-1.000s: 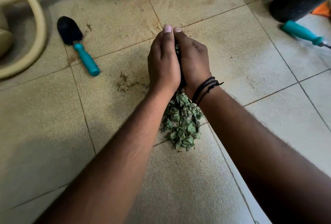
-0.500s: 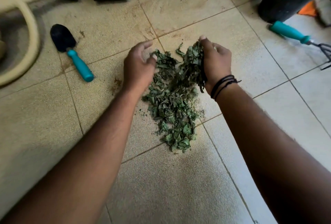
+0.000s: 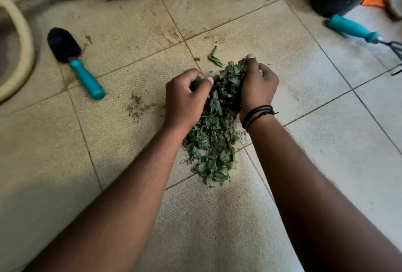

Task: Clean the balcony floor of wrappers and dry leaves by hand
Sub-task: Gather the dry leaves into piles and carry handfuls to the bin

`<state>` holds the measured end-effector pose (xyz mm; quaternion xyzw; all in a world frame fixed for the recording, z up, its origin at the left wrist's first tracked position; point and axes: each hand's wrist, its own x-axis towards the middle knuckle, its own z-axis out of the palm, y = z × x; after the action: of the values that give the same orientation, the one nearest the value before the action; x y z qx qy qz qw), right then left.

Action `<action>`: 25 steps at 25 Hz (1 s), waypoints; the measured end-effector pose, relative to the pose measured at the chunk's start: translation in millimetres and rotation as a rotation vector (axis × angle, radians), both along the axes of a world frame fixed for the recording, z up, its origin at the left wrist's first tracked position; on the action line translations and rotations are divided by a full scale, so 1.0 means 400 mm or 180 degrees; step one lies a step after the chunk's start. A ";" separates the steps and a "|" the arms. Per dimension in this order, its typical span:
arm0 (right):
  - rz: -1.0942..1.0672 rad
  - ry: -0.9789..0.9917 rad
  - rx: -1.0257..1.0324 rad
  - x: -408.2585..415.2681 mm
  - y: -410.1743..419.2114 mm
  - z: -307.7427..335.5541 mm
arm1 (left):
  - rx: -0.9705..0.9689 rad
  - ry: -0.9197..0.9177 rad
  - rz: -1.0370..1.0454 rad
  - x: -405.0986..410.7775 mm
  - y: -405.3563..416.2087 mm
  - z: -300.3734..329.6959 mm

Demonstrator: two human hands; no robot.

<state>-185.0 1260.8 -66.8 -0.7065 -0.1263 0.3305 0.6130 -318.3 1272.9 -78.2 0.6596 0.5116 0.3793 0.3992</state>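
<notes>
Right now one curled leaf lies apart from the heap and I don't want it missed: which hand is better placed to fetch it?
Left, narrowly. The stray leaf lies between both hands; the right hand grips a big clump, the left hand only a few.

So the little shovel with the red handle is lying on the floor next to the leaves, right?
Not quite. The head view shows the hand trowel lying on the floor tiles to the left of the dry leaves, but its handle is teal, not red. Its blade is black.
</notes>
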 end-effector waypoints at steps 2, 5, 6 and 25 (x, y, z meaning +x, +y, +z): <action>0.0004 0.0659 0.0217 0.003 0.022 0.028 | -0.0267 -0.0820 0.0381 0.036 -0.007 0.048; 0.0186 0.1398 0.0378 -0.027 0.044 0.062 | -0.1043 -0.2035 0.1112 0.090 0.006 0.110; 0.0174 0.1467 0.0415 -0.041 0.047 0.063 | -0.1268 -0.2296 0.1269 0.105 0.011 0.122; -0.0433 0.2395 0.0659 -0.131 -0.199 0.354 | -0.3173 -0.3774 0.1818 0.072 -0.172 0.458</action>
<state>-237.5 1181.3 74.9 -0.4773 0.1216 0.5104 0.7049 -289.6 1204.0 105.0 -0.0601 0.4723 0.4798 0.7370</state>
